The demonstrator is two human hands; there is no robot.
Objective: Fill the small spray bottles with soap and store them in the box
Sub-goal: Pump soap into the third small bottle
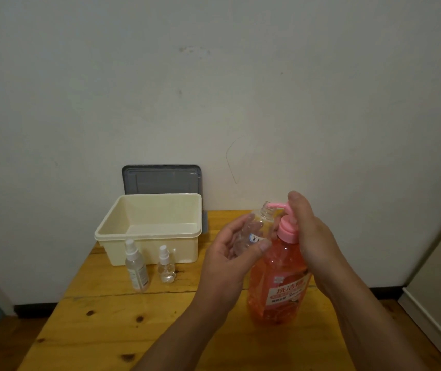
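Observation:
My left hand (231, 259) grips a small clear bottle (254, 231) with no cap, tilted so its open neck sits under the pink pump spout. A big orange soap bottle (278, 287) with a pink pump head (285, 223) stands on the wooden table (101, 330). My right hand (312, 231) rests on top of the pump, its fingers lying over the head. Two capped spray bottles stand left of my hands: a taller one (136, 266) and a short round one (165, 265). Behind them is the cream box (149, 228), open, with nothing visible inside.
A grey lid (161, 179) leans against the white wall behind the box. The table's left edge drops to a dark floor. A pale cabinet edge (439, 277) stands at the right.

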